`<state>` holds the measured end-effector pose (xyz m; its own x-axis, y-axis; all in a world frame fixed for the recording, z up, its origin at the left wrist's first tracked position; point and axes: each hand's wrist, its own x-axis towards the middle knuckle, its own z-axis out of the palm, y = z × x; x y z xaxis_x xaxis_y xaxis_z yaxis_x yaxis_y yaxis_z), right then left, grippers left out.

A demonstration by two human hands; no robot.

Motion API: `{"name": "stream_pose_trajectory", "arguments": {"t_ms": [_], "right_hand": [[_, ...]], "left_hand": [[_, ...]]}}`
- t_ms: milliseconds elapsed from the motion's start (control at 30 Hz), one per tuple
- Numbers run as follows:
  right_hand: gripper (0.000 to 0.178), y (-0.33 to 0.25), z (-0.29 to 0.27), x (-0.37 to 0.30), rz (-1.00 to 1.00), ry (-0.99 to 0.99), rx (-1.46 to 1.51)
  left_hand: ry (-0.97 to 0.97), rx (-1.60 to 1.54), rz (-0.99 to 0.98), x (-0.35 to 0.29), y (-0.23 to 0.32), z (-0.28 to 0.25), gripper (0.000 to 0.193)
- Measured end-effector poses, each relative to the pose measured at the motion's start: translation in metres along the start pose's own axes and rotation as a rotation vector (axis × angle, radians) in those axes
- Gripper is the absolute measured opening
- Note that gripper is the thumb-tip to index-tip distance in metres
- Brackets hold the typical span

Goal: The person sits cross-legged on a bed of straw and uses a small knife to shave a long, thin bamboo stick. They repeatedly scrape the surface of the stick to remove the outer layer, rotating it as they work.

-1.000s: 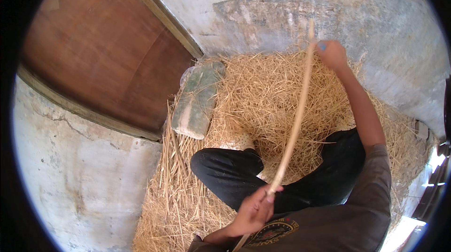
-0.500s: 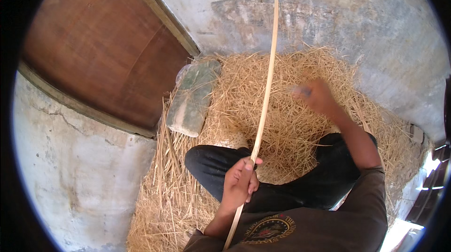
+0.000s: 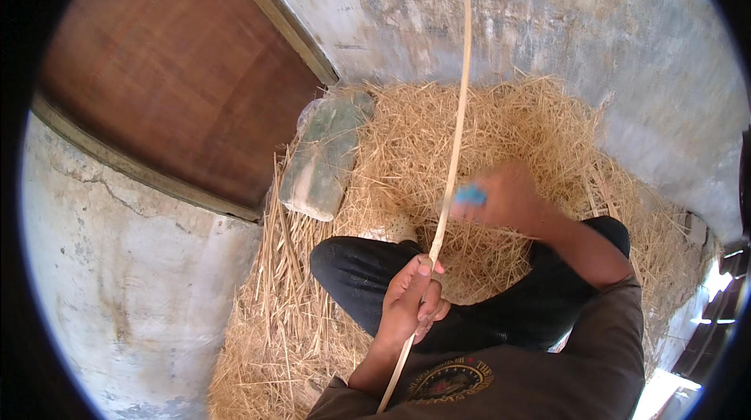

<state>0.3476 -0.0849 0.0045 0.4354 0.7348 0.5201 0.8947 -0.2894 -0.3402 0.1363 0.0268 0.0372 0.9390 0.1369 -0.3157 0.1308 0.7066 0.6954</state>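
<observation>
A long, thin, pale strip of wood or bamboo [image 3: 457, 142] stands slanted before me, its far tip in front of the wall and its lower end against my shirt. My left hand [image 3: 411, 299] is wrapped round its lower part, thumb along the top. Just right of the strip, my right hand [image 3: 512, 195] is closed on a small blue tool [image 3: 471, 195]. Motion smears this hand and the tool, so the tool's kind and whether it touches the strip cannot be told.
Loose straw-like shavings [image 3: 501, 123] lie around my crossed legs [image 3: 352, 271]. A greenish-grey stone slab [image 3: 325, 158] rests at the far left, beside a brown wooden panel [image 3: 180, 76]. Longer strips [image 3: 285, 263] lie below the slab. A stained wall [image 3: 547, 29] rises behind.
My right hand has come down and toward me, closer to the strip, with the tool in it. My left hand and the strip have shifted slightly right.
</observation>
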Motion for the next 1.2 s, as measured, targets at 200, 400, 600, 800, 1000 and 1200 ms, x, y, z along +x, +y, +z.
{"name": "stream_pose_trajectory", "arguments": {"t_ms": [200, 400, 600, 800, 1000, 1200], "right_hand": [[0.068, -0.014, -0.001, -0.010, 0.013, -0.182, 0.104], [0.063, 0.038, 0.005, 0.006, 0.176, 0.068, -0.054], [0.063, -0.010, 0.002, -0.007, -0.096, -0.087, 0.024], [0.063, 0.077, -0.009, 0.017, 0.235, 0.026, -0.218], [0.062, 0.154, -0.036, 0.043, 0.495, -0.023, -0.336], [0.068, 0.230, -0.064, 0.041, 0.742, 0.179, -0.388]], "left_hand": [[-0.034, 0.004, -0.001, 0.005, -0.004, -0.005, 0.023], [-0.047, -0.055, -0.037, -0.002, -0.009, 0.002, 0.023], [0.031, 0.016, -0.025, -0.004, -0.007, -0.005, 0.023], [-0.055, 0.075, -0.092, -0.014, -0.012, -0.004, 0.021], [-0.096, 0.160, -0.187, -0.026, -0.022, -0.006, 0.022], [-0.146, 0.216, -0.245, -0.029, -0.030, -0.005, 0.021]]}}
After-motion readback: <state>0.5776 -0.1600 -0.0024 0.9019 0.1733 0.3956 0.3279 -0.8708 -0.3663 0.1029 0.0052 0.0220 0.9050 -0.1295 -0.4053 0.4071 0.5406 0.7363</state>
